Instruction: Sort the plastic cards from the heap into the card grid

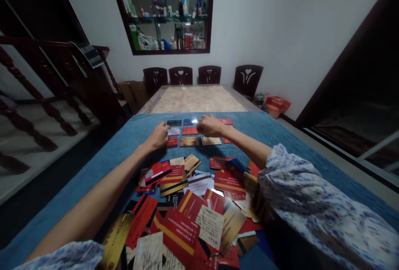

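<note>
Flat bank-type cards lie in rows on a blue cloth. My left hand is at the rows' left end, fingers bent and closed at the edge of a pale card. My right hand is over the right part of the rows with its fingers curled in; whatever is under or in them is hidden. Near it are a dark blue card and a red card. A black card is in the far row; a gold card and a cream card are in the near row.
A loose heap of overlapping cards, red, gold and white, spreads between my forearms. The blue cloth covers the table's near part; a beige tabletop shows beyond. Dark chairs stand at the far end, a stair railing at left.
</note>
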`<state>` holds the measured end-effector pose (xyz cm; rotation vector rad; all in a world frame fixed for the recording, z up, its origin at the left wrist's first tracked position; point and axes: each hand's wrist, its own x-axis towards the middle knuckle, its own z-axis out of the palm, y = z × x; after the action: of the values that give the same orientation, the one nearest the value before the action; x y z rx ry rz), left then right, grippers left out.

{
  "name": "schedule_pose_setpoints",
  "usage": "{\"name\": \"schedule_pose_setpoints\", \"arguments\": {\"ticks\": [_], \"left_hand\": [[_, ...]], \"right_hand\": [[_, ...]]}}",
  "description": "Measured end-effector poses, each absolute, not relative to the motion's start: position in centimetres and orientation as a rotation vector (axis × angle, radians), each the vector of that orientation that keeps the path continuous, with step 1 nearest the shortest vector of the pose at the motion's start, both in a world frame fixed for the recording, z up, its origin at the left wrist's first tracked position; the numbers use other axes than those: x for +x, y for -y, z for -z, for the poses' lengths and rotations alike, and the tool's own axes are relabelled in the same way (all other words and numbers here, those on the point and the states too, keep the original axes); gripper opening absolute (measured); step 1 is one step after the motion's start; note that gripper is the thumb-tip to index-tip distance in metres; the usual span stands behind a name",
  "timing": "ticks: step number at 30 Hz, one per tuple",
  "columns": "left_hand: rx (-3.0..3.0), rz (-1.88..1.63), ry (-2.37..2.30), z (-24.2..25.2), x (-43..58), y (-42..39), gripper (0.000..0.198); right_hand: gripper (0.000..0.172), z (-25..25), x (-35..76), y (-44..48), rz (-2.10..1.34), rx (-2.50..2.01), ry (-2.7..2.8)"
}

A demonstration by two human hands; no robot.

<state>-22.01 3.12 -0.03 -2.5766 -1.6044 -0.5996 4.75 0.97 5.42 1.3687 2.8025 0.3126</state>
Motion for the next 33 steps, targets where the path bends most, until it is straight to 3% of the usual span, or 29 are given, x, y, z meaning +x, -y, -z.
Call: {"name": "schedule_pose_setpoints", "arguments": {"ticks": [17, 23, 33], "left_hand": [[-2.827, 0.603, 1.258, 0.2, -15.6, 3.1, 0.028], [-2.917, 0.679, 1.105, 0.4, -13.5, 5.7, 0.036], [-2.940, 0.649, 0.993, 0.9, -11.2, 9.9, 0.026]], "right_hand": [[0.019, -3.3, 11.4, 3.8, -0.240, 1.366, -2.884], [0.015, -2.2, 13.1, 6.0, -0.282, 1.427, -2.927], [0.016, -1.1, 15.2, 9.6, -0.316, 1.319, -3.122]]}}
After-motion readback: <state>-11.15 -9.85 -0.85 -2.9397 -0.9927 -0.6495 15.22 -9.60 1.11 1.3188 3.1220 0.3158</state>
